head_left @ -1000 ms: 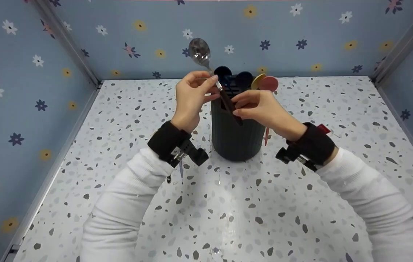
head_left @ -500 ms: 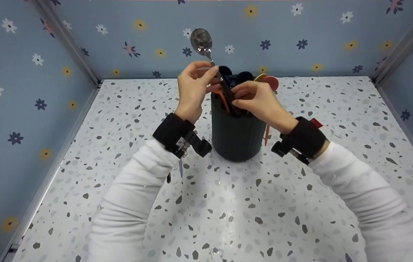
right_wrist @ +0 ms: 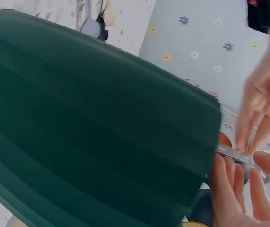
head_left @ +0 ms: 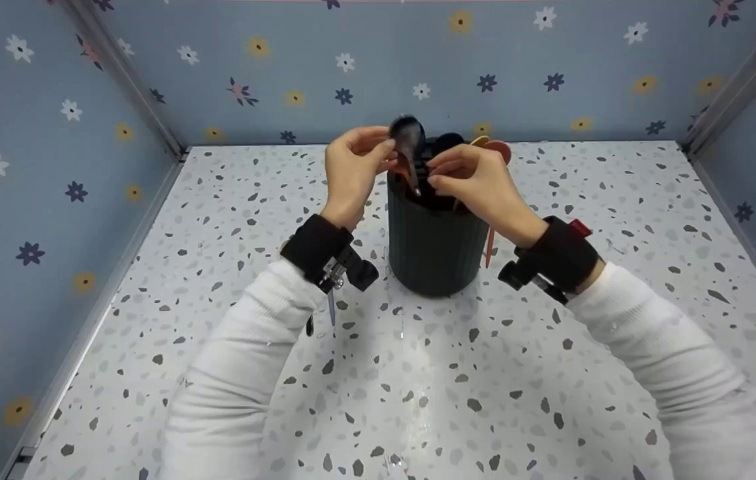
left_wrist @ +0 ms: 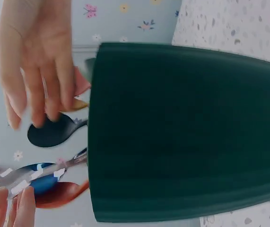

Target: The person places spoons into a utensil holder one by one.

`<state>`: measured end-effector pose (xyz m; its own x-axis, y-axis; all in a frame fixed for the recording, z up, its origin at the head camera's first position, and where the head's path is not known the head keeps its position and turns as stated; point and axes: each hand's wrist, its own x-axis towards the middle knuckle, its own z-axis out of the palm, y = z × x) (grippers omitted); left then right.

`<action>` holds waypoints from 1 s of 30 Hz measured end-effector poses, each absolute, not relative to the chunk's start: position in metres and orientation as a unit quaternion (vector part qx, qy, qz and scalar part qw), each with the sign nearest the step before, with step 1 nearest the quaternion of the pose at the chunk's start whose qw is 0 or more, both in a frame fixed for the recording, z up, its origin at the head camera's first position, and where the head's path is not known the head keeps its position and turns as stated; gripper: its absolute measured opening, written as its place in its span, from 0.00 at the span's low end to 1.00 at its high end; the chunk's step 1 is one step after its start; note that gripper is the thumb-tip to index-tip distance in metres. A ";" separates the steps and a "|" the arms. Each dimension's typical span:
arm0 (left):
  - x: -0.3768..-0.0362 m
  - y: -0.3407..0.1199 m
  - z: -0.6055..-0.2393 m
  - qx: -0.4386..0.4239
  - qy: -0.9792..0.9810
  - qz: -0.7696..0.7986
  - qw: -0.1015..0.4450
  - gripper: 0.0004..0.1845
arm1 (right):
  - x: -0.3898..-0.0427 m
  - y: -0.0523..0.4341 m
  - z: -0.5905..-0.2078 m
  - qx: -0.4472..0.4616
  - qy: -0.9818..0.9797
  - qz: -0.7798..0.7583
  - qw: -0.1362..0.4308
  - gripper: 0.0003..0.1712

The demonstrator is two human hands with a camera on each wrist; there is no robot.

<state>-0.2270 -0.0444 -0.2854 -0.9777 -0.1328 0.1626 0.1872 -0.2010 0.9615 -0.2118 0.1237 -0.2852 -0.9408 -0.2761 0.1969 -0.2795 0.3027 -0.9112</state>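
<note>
We pinch the metal spoon [head_left: 409, 143] between both hands over the dark holder [head_left: 433, 233] on the table [head_left: 418, 373]. Our left hand [head_left: 351, 167] grips near the bowl, our right hand [head_left: 475, 183] the handle. The spoon stands nearly upright, handle down inside the holder's rim.

Speckled tabletop [head_left: 418, 373]; flowered blue walls [head_left: 31, 133].

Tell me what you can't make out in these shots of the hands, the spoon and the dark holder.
- Metal spoon: blurred in the head view; its handle end is hidden inside the dark green holder.
- Left hand: whether its fingers touch the spoon is hidden by blur.
- Right hand: its grip shows only in the right wrist view, cut off by the edge.
- Holder's inside: hidden by its wall in both wrist views.
</note>
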 end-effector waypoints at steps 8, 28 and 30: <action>-0.227 -0.063 -0.296 0.003 -0.623 -0.771 0.133 0.10 | -0.201 0.132 -0.288 0.207 -0.771 0.600 -0.050 0.14; -0.248 -0.109 -0.376 0.080 -0.635 -0.766 0.055 0.09 | -0.181 0.143 -0.310 0.242 -0.752 0.602 -0.117 0.15; -0.245 -0.111 -0.378 0.092 -0.643 -0.758 0.048 0.09 | -0.180 0.143 -0.313 0.252 -0.752 0.596 -0.127 0.14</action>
